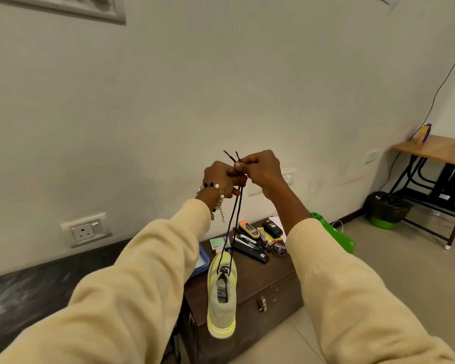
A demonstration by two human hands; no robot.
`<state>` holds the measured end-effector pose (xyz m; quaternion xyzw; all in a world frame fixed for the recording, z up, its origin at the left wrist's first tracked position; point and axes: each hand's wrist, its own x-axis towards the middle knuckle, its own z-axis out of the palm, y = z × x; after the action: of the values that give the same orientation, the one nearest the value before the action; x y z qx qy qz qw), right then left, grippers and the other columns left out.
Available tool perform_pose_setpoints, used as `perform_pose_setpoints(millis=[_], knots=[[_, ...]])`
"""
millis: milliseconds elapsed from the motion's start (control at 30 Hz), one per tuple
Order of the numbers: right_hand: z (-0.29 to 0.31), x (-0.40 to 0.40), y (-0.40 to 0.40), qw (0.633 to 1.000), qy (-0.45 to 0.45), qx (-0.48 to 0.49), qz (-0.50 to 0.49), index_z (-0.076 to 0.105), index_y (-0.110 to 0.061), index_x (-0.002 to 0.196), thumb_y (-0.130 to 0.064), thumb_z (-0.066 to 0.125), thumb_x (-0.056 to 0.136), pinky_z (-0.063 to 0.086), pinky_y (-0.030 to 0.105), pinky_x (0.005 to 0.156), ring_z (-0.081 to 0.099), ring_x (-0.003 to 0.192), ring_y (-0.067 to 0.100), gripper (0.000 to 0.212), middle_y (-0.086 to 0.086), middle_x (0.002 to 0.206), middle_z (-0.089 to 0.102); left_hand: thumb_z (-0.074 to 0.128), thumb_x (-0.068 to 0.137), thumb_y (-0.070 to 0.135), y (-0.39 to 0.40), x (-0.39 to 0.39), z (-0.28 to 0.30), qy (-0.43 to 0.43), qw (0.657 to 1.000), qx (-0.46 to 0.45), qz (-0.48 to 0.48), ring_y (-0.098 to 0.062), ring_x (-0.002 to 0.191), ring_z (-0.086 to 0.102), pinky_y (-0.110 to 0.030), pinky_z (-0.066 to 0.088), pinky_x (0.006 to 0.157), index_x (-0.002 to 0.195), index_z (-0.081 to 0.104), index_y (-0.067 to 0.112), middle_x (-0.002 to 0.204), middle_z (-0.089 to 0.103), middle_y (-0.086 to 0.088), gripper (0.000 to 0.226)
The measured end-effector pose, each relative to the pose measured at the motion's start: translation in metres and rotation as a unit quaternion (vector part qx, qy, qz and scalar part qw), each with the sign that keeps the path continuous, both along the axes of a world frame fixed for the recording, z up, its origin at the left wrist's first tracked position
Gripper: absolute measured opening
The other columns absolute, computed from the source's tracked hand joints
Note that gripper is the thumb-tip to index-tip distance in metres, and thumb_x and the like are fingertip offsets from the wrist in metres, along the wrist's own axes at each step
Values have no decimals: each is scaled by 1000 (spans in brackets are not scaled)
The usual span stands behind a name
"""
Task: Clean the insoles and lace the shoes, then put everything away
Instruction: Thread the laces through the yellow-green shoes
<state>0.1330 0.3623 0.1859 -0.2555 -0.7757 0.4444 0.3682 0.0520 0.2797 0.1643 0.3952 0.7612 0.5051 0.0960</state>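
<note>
Head view: left hand (220, 177) and right hand (260, 170) pinch black lace (234, 214) ends above yellow sneaker (222, 295); best level both tips before threading.

A wall socket (86, 230); a green-based bin (388, 209) beside a wooden table (436, 148).

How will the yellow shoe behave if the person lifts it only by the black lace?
The yellow shoe probably is light: the thin black lace, pinched by the left hand and right hand, runs taut to it. It seems to hang above the wooden chest, so it may swing or turn.
</note>
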Motion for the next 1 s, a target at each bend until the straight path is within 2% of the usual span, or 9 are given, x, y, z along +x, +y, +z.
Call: perform_pose_setpoints(millis=[100, 167, 333, 433, 533, 633, 767, 900, 1000], knots=[[-3, 0, 7, 1000, 6, -15, -16, 70, 2, 85, -13, 69, 85, 44, 23, 57, 54, 60, 9, 15, 0, 68, 60, 67, 89, 18, 3, 0, -16, -19, 999, -15, -39, -17, 64, 69, -23, 56, 55, 104, 70, 5, 88, 73, -6, 21], [-9, 3, 16, 997, 22, -66, -22, 65, 8, 83, -10, 65, 87, 43, 27, 54, 52, 57, 14, 18, 5, 65, 57, 67, 89, 17, 4, -2, -26, 1, 999, -27, -44, -14, 63, 65, -20, 54, 53, 102, 72, 4, 88, 73, -8, 20], [-40, 26, 37, 956, 116, -270, -5, 61, 5, 77, 8, 60, 83, 45, 21, 48, 54, 52, 16, 7, 13, 66, 57, 73, 82, 16, 3, -18, -29, 123, 990, -64, -13, -11, 85, 59, -20, 41, 73, 105, 74, 12, 99, 73, -7, 24], [-73, 30, 37, 921, 142, -363, -14, 59, 9, 77, 14, 59, 79, 52, 20, 52, 58, 56, 19, 6, 18, 72, 59, 76, 79, 15, 5, -23, -22, 182, 979, -87, -17, -17, 92, 64, -24, 45, 80, 100, 76, 14, 96, 74, -6, 21], [-105, 20, 29, 889, 164, -428, -2, 58, 6, 81, 16, 57, 78, 56, 25, 61, 61, 68, 24, 10, 19, 81, 59, 78, 77, 18, 8, -23, -15, 255, 959, -117, -30, -17, 95, 66, -27, 49, 85, 98, 77, 16, 96, 74, -4, 21], [-128, 9, 16, 878, 163, -447, 44, 64, 3, 91, 13, 60, 81, 58, 26, 63, 66, 77, 24, 14, 19, 86, 64, 77, 79, 21, 10, -25, -10, 308, 939, -150, -41, -16, 100, 63, -26, 47, 86, 101, 76, 18, 100, 74, -2, 23], [-144, -8, 1, 899, 143, -407, 71, 66, 1, 104, 6, 62, 85, 58, 28, 74, 67, 79, 22, 20, 16, 90, 69, 73, 83, 21, 8, -26, -9, 346, 920, -178, -51, -17, 103, 61, -30, 48, 88, 105, 74, 18, 103, 73, -2, 22], [-154, -25, -5, 978, 34, -200, 57, 69, -1, 107, -6, 61, 90, 49, 30, 65, 52, 63, 14, 20, 4, 76, 67, 68, 87, 14, 9, -27, -13, 363, 912, -182, -51, -19, 100, 64, -26, 48, 82, 108, 73, 16, 102, 73, -5, 22], [-150, -29, -8, 994, -25, -87, 58, 71, -6, 106, -13, 60, 92, 45, 29, 63, 50, 61, 8, 19, 4, 81, 68, 62, 91, 11, 10, -29, -17, 371, 908, -189, -41, -18, 95, 66, -19, 38, 73, 115, 70, 16, 102, 73, -5, 26]])
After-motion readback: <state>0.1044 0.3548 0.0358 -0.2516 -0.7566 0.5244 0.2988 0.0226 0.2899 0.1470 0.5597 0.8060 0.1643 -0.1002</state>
